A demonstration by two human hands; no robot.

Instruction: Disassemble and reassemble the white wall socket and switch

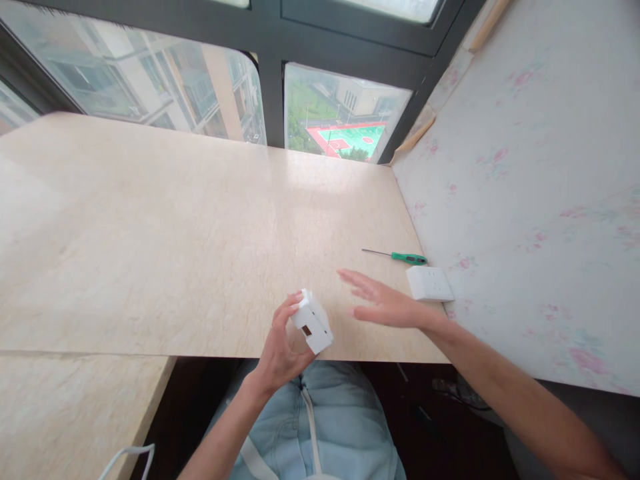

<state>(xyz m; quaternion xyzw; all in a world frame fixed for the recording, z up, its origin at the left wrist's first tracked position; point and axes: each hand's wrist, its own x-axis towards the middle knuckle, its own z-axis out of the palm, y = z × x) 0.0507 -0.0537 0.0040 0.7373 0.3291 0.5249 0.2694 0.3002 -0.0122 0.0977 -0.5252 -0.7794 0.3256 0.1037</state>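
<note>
My left hand holds a white plastic box with a small rectangular opening in its side, tilted above the table's front edge. Its fingers and thumb grip opposite ends of the box. To the right, my right hand hovers apart from the box, fingers stretched out and slightly blurred, with nothing in it. A screwdriver with a green handle lies behind my right hand, its shaft pointing left. Beside the wall, a white socket panel rests on the table near my right wrist.
The beige table runs back to a dark window frame. A wall with flowered paper bounds the right side. At the lower left, a white cable lies on another beige surface.
</note>
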